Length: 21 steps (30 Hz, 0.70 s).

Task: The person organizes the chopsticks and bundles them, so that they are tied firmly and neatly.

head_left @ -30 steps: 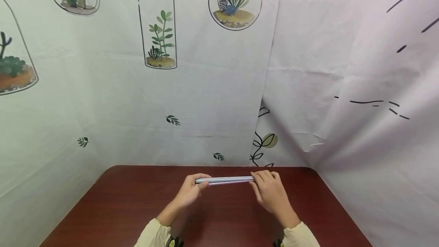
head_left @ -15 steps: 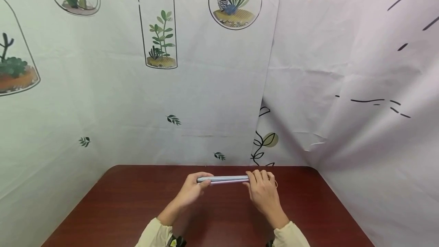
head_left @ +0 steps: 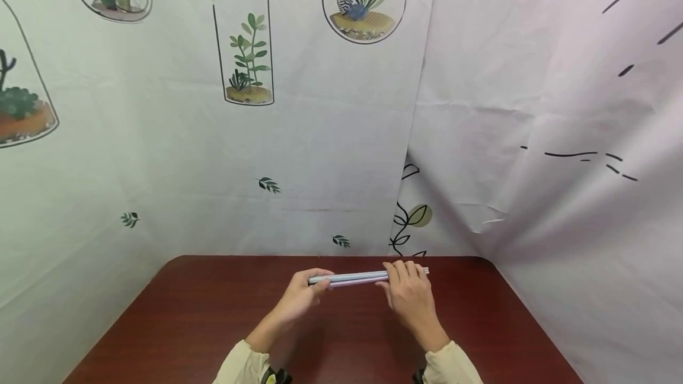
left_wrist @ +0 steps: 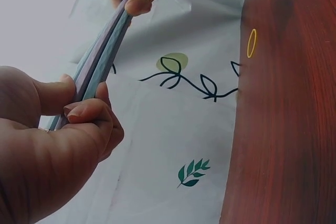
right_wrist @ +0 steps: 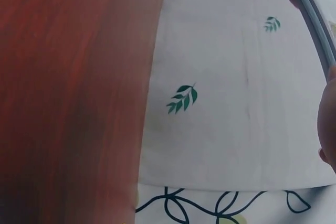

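A small bundle of pale blue and lilac chopsticks (head_left: 358, 278) is held nearly level above the table, its right end slightly raised. My left hand (head_left: 300, 296) pinches the left end between thumb and fingers, as the left wrist view shows close up. Near the other end, the fingers of my right hand (head_left: 411, 295) curl over the chopsticks (right_wrist: 316, 22), and their thin tips stick out beyond it. A thin yellow ring, like a rubber band (left_wrist: 252, 43), appears in the left wrist view against the table; whether it lies there or is in the air, I cannot tell.
The dark red wooden table (head_left: 187, 319) lies under both hands. A pale cloth (head_left: 331, 135) printed with plants in jars hangs right behind the table's back edge and along its sides.
My right hand has moved left along the chopsticks, so their tips now show past it. The thin yellow ring seen by the right hand half a second ago no longer shows in the head view.
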Tool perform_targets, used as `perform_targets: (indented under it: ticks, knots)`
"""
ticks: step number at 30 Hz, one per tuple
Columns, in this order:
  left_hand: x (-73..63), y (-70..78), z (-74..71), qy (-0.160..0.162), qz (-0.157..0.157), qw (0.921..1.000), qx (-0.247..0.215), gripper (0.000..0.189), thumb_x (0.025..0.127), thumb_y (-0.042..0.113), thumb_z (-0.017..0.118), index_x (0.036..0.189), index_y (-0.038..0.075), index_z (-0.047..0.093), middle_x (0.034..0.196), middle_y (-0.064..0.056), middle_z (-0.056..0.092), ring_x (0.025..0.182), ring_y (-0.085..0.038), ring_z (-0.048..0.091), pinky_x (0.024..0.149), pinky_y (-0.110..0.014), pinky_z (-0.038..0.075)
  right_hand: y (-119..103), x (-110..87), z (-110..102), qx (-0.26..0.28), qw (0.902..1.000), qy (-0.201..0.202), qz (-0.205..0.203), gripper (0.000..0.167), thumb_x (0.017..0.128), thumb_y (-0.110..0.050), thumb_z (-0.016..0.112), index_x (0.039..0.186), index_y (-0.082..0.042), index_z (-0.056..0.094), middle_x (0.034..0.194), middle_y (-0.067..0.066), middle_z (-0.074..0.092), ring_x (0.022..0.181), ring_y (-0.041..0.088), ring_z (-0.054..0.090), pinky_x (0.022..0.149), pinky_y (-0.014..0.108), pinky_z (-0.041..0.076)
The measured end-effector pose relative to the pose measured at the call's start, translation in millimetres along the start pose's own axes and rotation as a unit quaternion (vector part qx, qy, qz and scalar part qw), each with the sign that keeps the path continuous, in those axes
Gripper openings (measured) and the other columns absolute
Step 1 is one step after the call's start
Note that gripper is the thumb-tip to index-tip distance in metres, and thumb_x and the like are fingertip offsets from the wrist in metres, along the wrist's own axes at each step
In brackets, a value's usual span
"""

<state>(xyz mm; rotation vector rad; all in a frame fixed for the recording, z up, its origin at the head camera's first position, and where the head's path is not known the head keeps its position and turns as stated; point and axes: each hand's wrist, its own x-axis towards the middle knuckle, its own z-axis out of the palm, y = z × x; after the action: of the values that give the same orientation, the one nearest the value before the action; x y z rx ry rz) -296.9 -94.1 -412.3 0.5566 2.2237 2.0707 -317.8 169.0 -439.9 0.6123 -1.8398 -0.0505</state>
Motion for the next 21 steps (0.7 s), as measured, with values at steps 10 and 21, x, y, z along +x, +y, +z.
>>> perform_targets:
  ticks: [10, 21]
  knots:
    - [2.9, 0.2, -12.0, -0.053, 0.031, 0.9946, 0.083, 0.031, 0.101, 0.016, 0.057, 0.122, -0.005, 0.061, 0.081, -0.004, 0.056, 0.058, -0.008, 0.041, 0.053, -0.021, 0.036, 3.5, 1.5, 0.0, 0.012, 0.9997, -0.023, 0.005, 0.037, 0.098, -0.035, 0.043, 0.088, -0.002, 0.059, 0.076, 0.008, 0.048, 0.067, 0.029, 0.043, 0.068, 0.042, 0.039]
    - [-3.9, 6.9, -0.7, 0.083, 0.17, 0.8448, 0.501, 0.031, 0.097, 0.035, 0.061, 0.119, 0.013, 0.067, 0.11, -0.004, 0.066, 0.1, -0.023, 0.059, 0.079, -0.041, 0.047, 4.7, 2.4, 0.9, 0.032, 0.9993, -0.02, 0.008, 0.019, 0.084, -0.02, 0.052, 0.088, -0.003, 0.059, 0.076, 0.008, 0.048, 0.067, 0.029, 0.044, 0.065, 0.043, 0.038]
